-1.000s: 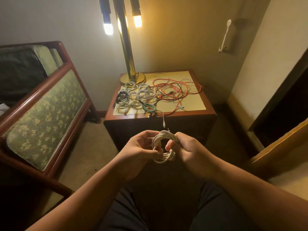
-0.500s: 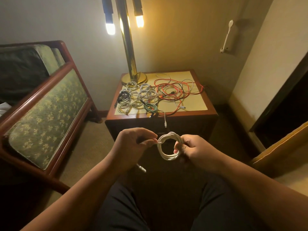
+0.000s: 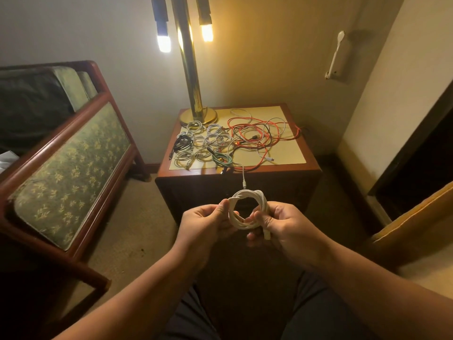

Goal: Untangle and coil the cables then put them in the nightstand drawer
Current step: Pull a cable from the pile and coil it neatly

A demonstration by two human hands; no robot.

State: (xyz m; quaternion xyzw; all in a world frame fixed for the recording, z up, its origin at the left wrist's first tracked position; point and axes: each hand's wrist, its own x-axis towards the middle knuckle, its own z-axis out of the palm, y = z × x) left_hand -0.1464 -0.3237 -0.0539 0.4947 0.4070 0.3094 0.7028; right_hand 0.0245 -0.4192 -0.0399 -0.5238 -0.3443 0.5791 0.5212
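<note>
A white cable coil (image 3: 247, 202) is held upright between both hands, in front of the nightstand (image 3: 289, 177). My left hand (image 3: 207, 223) pinches its left side with thumb and fingers. My right hand (image 3: 284, 225) grips its right side, and one cable end pokes out below the fingers. On the nightstand top lie several small coiled cables (image 3: 208, 141) on the left and a loose tangle of red, white and black cables (image 3: 259, 133) on the right. A white plug (image 3: 244, 184) hangs over the front edge. The nightstand front is dark; I cannot make out the drawer.
A brass floor lamp (image 3: 193, 77) stands on the nightstand's back left corner. A wooden sofa with green patterned cushions (image 3: 66, 165) is to the left. A yellow-edged cushion (image 3: 416, 217) sits at the right. My dark trousers fill the bottom.
The left hand pulled the cable's loose end out to the left, then came back in and now pinches the coil's left side. The coil is rounder and more open.
</note>
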